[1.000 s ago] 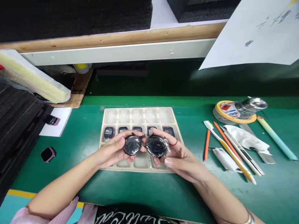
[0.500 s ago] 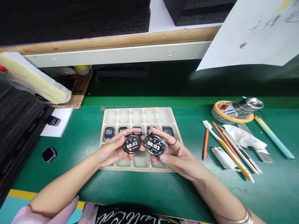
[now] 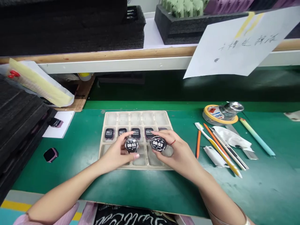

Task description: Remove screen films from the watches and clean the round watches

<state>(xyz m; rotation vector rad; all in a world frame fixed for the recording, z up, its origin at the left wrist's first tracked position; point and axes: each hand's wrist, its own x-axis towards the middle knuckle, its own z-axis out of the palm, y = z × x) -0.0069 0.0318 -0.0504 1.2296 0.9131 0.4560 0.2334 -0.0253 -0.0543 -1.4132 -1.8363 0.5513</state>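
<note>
Between the thumb and fingers of my left hand (image 3: 117, 154) is a round black smartwatch (image 3: 131, 145), its lit face reading 08:03. My right hand (image 3: 179, 150) grips a second round smartwatch (image 3: 158, 143) by its edge, showing the same time. A gap separates the two watches. Both are held above a pale compartment tray (image 3: 101, 147). In the tray's middle row lie several square-faced watches, one of them a dark watch (image 3: 109, 133) at the left; my right fingers partly cover the rightmost. The back row holds no watches, and my hands hide parts of the front row.
A pink-cased watch (image 3: 50, 155) lies on the green bench at left, near a watch on white card (image 3: 55, 122). To the right are a toothbrush (image 3: 217, 149), orange sticks, tweezers, crumpled tissue and a tape roll (image 3: 220, 115) with a metal-topped bottle. A shelf edge (image 3: 112, 64) crosses above.
My two hands have drawn apart, each keeping its watch; before, the watches were almost touching. The view has tilted up a little, showing more of the shelf.
</note>
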